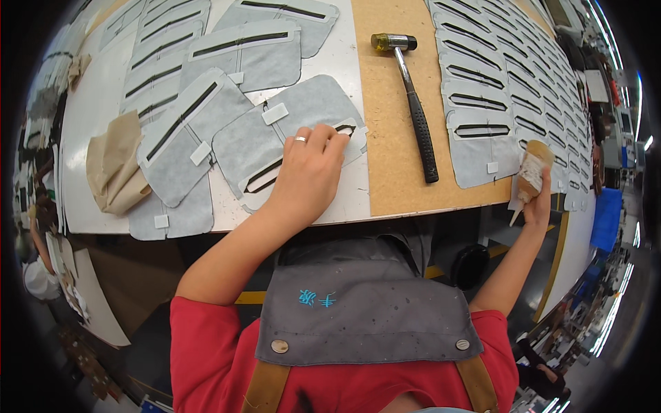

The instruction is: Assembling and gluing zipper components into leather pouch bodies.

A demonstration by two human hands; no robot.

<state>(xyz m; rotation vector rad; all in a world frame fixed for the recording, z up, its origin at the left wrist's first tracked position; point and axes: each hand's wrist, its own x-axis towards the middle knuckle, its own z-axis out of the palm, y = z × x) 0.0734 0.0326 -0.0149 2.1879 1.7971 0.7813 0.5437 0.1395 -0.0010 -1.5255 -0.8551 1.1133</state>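
Note:
My left hand (310, 175) rests on a light grey panel (313, 96) near the front edge of the table. Its fingers are curled together over a long dark-edged slot in the panel, and their tips are partly hidden. The panel also carries a small white tag (275, 113) on a cord. Off to the right, beyond the table's front edge, my right hand (540, 203) grips a yellowish glue bottle (531, 172) smeared with white residue. Its thin nozzle points downward.
A mallet (417, 124) with a black handle lies on a brown board (385, 196). Overlapping rows of slotted grey panels (482, 162) cover the right side. More grey panels (193, 127) and a folded beige cloth (113, 168) lie at left on the white tabletop (334, 62).

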